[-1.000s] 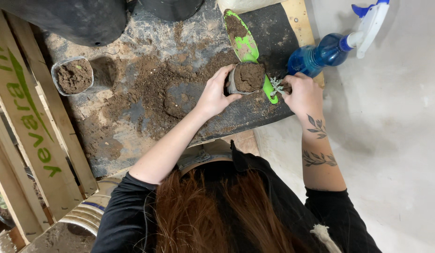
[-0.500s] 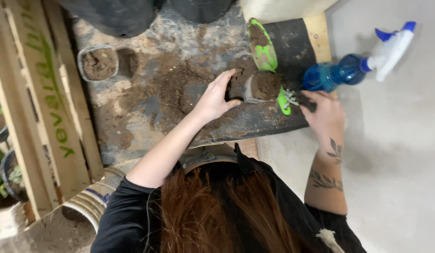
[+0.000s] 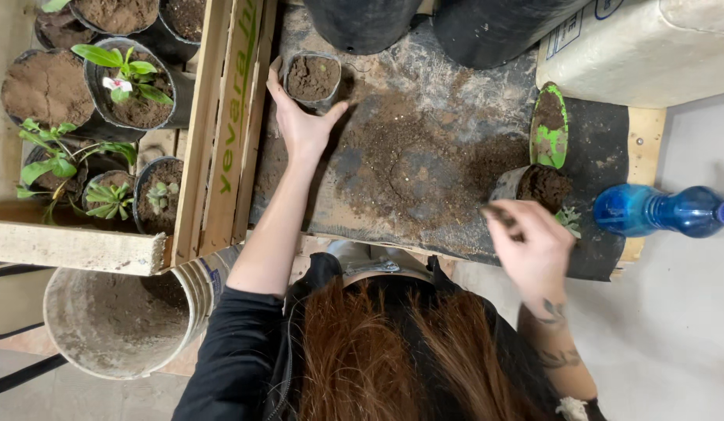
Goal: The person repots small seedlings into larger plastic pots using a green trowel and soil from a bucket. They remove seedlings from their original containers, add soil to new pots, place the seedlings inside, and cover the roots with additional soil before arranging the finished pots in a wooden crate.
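- My left hand (image 3: 300, 125) is stretched far out to the upper left of the board, fingers spread, thumb and index finger cupping the near side of a small black pot (image 3: 313, 78); I see the hand touching its wall, not closed around it.
- That small black pot sits directly beyond the left hand's fingertips, upright, mouth up, so it has no long axis to speak of; it is filled level with dark crumbly soil and carries no plant.
- My right hand (image 3: 533, 245) is well apart from it, low at the right, fingers loosely curled and blurred; something dark shows at the fingertips, but I cannot tell whether they pinch it.
- Just beyond the right hand stands a second soil-filled pot (image 3: 540, 187), tilted, with a tiny green seedling (image 3: 568, 220) beside it.
- A green trowel (image 3: 549, 129) lies past that pot, long axis running away from me.
- A blue spray bottle (image 3: 658, 210) lies on its side to the right.
- Loose soil is strewn over the dark work board (image 3: 455, 86) between the hands.
- Potted plants (image 3: 124, 86) fill the wooden crate at the left.
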